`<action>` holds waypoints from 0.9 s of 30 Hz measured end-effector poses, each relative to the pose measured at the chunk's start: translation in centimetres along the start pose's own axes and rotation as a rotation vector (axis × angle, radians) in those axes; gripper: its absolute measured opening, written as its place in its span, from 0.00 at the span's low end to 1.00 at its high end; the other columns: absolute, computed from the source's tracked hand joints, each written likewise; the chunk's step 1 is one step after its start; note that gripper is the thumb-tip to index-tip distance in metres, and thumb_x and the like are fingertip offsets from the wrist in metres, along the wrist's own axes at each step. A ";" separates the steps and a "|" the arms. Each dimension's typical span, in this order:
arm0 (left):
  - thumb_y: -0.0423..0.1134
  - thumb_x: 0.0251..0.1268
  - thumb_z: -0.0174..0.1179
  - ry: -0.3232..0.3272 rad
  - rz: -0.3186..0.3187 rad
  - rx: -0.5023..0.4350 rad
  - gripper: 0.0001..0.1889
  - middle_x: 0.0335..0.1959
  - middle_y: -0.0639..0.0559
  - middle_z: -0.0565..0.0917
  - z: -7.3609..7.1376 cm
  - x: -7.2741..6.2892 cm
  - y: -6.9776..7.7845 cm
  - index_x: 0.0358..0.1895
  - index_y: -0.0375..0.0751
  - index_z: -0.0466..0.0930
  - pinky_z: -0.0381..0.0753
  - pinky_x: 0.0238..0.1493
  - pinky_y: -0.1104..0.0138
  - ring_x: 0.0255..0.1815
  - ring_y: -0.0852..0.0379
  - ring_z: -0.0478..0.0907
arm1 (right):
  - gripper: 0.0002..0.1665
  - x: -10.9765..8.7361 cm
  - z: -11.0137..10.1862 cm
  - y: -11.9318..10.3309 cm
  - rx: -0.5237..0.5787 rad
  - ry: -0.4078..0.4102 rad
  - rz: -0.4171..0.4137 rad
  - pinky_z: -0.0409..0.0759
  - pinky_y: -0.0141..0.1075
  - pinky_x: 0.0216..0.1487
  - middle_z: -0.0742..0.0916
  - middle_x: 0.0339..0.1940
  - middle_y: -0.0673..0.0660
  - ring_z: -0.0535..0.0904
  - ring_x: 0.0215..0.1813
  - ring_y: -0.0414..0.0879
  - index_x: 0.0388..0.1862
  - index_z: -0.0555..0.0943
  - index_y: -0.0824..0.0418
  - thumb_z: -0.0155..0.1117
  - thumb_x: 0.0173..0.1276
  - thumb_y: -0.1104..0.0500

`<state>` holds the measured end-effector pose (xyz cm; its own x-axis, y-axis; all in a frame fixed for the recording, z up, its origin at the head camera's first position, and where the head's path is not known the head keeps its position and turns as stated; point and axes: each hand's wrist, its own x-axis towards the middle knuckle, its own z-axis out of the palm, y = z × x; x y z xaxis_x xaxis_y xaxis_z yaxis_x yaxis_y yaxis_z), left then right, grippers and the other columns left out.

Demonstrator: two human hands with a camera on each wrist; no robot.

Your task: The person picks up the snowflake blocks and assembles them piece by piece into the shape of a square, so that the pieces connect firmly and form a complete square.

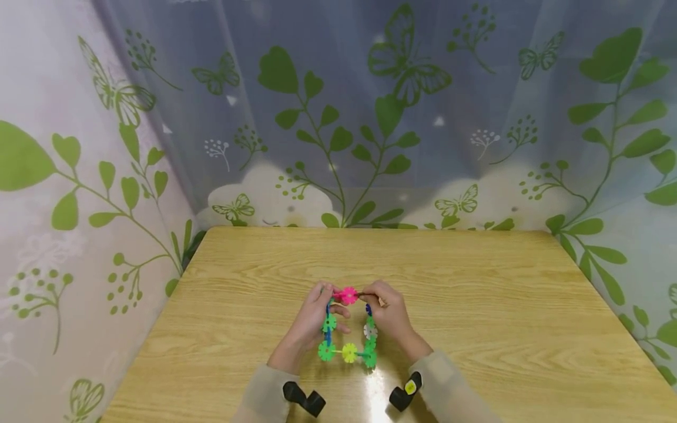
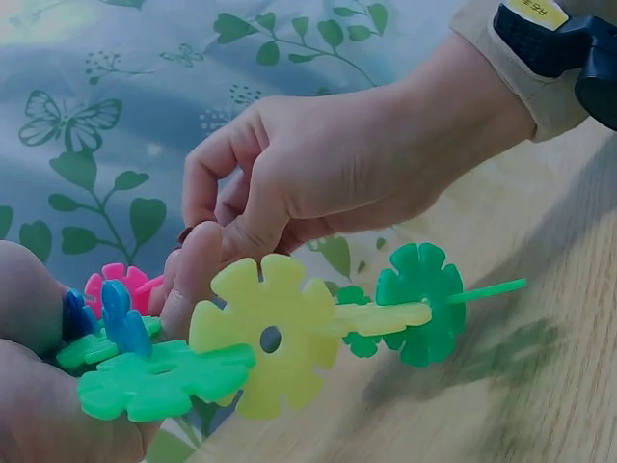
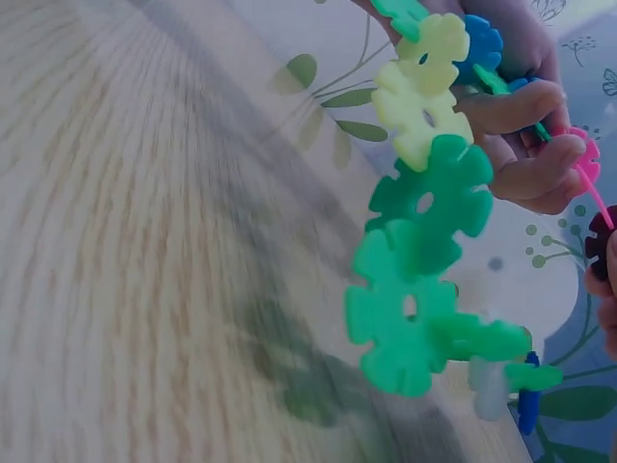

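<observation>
A chain of interlocking plastic flower-shaped discs hangs in a rough square between my hands, above the table. Along its near side are a yellow disc and green discs at both corners. My left hand grips the far left corner, with fingers reaching inside the square. Beside it, a bright pink disc sits in the far side. The thumb and fingers of my right hand pinch a dark brown disc that adjoins the pink ones. Below that hand hang a blue disc and a white disc; its fingers hide the far right corner.
The wooden table runs back to a leaf-and-butterfly curtain, with a similar cloth on either side. Black camera mounts are strapped at both wrists, over beige sleeves. The chain's shadow falls on the wood.
</observation>
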<state>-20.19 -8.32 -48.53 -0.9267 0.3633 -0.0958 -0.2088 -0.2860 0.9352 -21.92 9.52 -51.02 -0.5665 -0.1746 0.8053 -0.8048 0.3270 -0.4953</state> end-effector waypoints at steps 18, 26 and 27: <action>0.47 0.77 0.35 -0.001 -0.033 -0.017 0.18 0.45 0.41 0.72 -0.3 -0.2 0.8 0.50 0.34 0.63 0.86 0.28 0.59 0.34 0.49 0.76 | 0.11 1.5 -1.5 -3.3 0.021 -0.036 0.133 0.78 0.37 0.26 0.82 0.26 0.61 0.75 0.27 0.51 0.31 0.79 0.69 0.65 0.51 0.80; 0.47 0.77 0.35 0.003 -0.032 -0.030 0.17 0.46 0.41 0.72 -0.2 -0.2 0.8 0.50 0.34 0.64 0.86 0.30 0.58 0.34 0.49 0.76 | 0.12 1.6 -1.6 -3.3 0.057 -0.059 0.138 0.79 0.40 0.26 0.83 0.28 0.62 0.76 0.29 0.52 0.34 0.79 0.70 0.65 0.52 0.80; 0.47 0.77 0.35 0.000 -0.029 -0.031 0.18 0.46 0.41 0.72 -0.3 -0.2 0.8 0.51 0.34 0.63 0.86 0.30 0.58 0.34 0.49 0.76 | 0.12 1.6 -1.6 -3.2 0.060 -0.059 0.133 0.79 0.40 0.26 0.83 0.28 0.62 0.76 0.28 0.52 0.34 0.79 0.70 0.65 0.52 0.80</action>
<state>-20.26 -8.85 -47.85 -0.9203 0.3714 -0.1227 -0.2450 -0.3029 0.9210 -19.90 9.72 -47.63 -0.6765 -0.1884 0.7119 -0.7304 0.2950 -0.6160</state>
